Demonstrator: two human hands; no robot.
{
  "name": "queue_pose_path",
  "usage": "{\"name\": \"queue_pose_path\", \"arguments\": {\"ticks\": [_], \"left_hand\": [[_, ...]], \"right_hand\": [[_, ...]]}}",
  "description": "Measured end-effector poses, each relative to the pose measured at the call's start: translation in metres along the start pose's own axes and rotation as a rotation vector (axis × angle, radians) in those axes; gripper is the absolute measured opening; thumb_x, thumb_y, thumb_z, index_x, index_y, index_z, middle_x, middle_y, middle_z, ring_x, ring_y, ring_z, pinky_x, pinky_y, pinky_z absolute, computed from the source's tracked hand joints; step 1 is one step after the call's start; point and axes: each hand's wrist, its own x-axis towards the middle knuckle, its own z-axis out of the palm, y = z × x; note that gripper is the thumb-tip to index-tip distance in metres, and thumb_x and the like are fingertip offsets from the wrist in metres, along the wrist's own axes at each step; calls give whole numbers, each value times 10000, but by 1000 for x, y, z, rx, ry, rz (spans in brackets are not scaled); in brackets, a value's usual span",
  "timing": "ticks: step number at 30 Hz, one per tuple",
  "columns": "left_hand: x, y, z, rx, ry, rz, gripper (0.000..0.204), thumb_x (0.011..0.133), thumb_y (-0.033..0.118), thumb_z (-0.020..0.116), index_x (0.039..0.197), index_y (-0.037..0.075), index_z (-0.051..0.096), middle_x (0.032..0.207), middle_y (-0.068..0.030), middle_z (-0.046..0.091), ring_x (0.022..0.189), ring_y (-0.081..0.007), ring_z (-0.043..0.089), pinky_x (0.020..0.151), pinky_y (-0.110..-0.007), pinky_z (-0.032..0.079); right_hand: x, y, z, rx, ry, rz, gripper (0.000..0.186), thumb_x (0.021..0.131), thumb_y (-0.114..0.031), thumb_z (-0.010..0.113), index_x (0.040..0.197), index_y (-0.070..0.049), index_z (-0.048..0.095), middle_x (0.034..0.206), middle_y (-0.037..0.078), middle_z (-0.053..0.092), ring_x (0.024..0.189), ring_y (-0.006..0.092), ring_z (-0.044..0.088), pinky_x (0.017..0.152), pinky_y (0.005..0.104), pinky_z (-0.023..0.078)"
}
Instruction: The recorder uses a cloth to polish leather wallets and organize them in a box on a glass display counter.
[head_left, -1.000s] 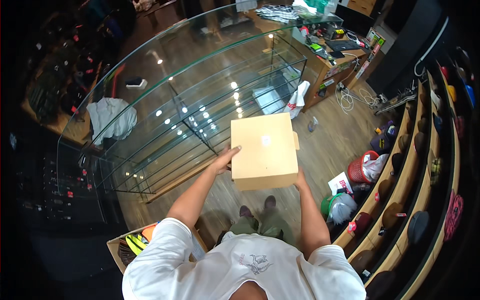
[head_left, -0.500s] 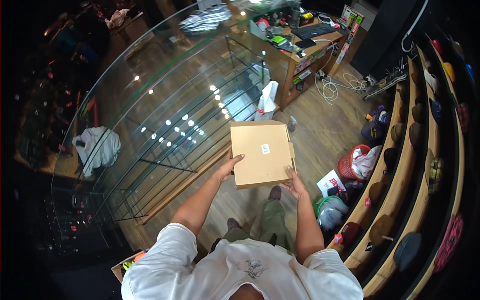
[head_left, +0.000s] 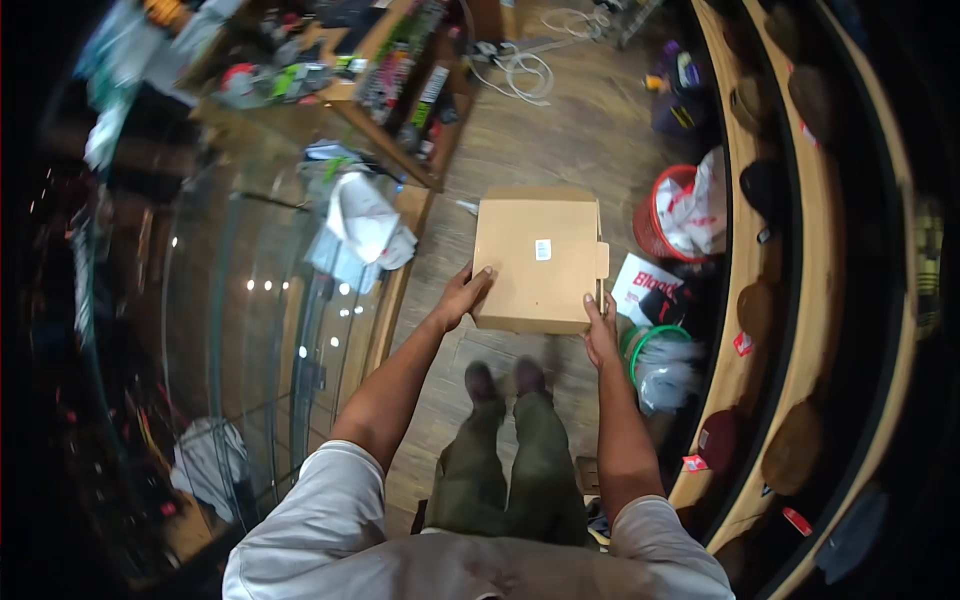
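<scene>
Between my two hands is a tan cardboard box (head_left: 535,275) with a small white label on its lid, held out in front of me above the wooden floor. Its lid looks closed, and a side tab sticks out at the right edge. My left hand (head_left: 466,296) grips the left side, thumb on top and fingers underneath. At the lower right corner my right hand (head_left: 601,332) holds on with its thumb up against the edge. The fingers below the box are partly hidden.
On the left stands a glass display case (head_left: 270,330). Wooden shelves (head_left: 790,320) with several caps run along the right. A red basket (head_left: 660,215), a green-rimmed bin (head_left: 655,350) and a white bag (head_left: 640,285) sit on the floor there. White cables (head_left: 525,75) lie beyond, beside a wooden desk (head_left: 395,140).
My view and body have turned to the right, so the glass case and desk have shifted left. The box stays in both hands. My feet are now side by side.
</scene>
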Motion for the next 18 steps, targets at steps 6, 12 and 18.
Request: {"name": "queue_pose_path", "arguments": {"ticks": [6,12,18], "left_hand": [[154,-107,65,232,-142,98,698,806,23,556,1484,62,395,1259,-145,615,1129,-227,593,972,-341,476],[260,-228,139,281,-279,-92,688,900,-40,528,1537,79,295,1435,-142,491,1258,-237,510,1056,-373,428],[308,-293,182,336,-438,-101,827,845,-61,559,1580,123,228,1432,-164,496,1302,-265,478,1078,-350,396]], "right_hand": [[131,108,-91,35,317,-58,670,918,-376,727,1419,-39,437,1302,122,564,1164,213,537,987,336,417],[233,199,-200,-183,537,-110,635,956,-510,622,1342,-6,593,1248,159,658,1136,224,593,998,348,433],[284,219,-268,-504,648,-155,581,988,-484,559,1393,-67,554,1289,226,631,1187,338,605,1004,387,454]]}}
